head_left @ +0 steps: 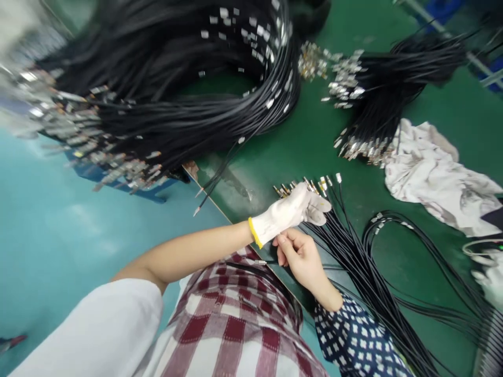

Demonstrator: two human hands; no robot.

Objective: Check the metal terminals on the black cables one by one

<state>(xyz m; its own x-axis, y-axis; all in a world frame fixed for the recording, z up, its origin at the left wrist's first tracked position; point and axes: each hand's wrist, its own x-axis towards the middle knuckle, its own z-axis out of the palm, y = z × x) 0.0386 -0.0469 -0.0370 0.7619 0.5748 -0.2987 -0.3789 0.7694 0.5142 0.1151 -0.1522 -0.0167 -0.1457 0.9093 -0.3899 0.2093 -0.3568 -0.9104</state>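
Observation:
My left hand [302,207] wears a white work glove [275,217] with a yellow cuff. Its fingers are stretched out, and it lies over the metal-tipped ends of a bundle of black cables [353,251]. Just below, my bare right hand [296,256] is closed, thumb and fingertips pinched at the glove's lower edge near the wrist. What exactly lies between those fingertips is partly hidden. One cable with a silver connector [260,262] runs past the right hand's underside at the table edge; whether the hand touches it I cannot tell.
A large coil of black cables [236,112] with white tags fills the upper left, its ends hanging past the edge. Another cable pile [393,78] is at the upper right of the green table [271,152]. A crumpled white cloth [436,173] lies right, above another glove [491,275].

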